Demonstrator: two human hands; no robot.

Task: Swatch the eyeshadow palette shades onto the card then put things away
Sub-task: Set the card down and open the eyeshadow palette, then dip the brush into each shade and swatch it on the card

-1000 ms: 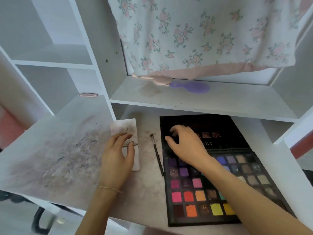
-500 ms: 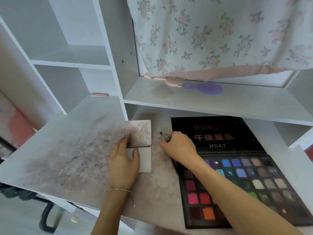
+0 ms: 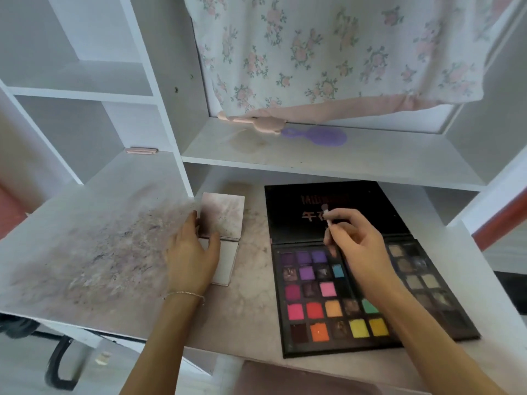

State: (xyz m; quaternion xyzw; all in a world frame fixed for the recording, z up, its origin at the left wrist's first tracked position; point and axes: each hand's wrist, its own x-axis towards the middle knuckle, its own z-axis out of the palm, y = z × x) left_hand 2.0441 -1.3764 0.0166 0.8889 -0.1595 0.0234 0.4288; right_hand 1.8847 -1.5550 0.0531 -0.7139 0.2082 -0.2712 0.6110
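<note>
My right hand (image 3: 358, 246) held a thin eyeshadow brush (image 3: 328, 220) pinched between curled fingers, its small bristle tip pointing up and away from me, above the hinge of the large black eyeshadow palette (image 3: 336, 297). The palette lay open flat on the stained white desk (image 3: 85, 252), to the right of the card. Its raised black lid carried reddish lettering: a top line I could only partly make out, beginning with what looked like "MID", and below it Chinese characters, of which "午" showed clearly beside my fingers; the rest was hidden behind my hand. The pans ran from purples and blues at the top through pinks, red and orange to yellows at the near edge, with muted browns on the right side.

My left hand (image 3: 191, 258) lay flat with relaxed fingers on the smudged white swatch card (image 3: 224, 220), fingertips at its left edge, gripping nothing. A thin bracelet (image 3: 184, 294) circled that wrist. On the shelf above lay a purple plastic hairbrush (image 3: 316, 135) under a floral cloth (image 3: 328, 52).
</note>
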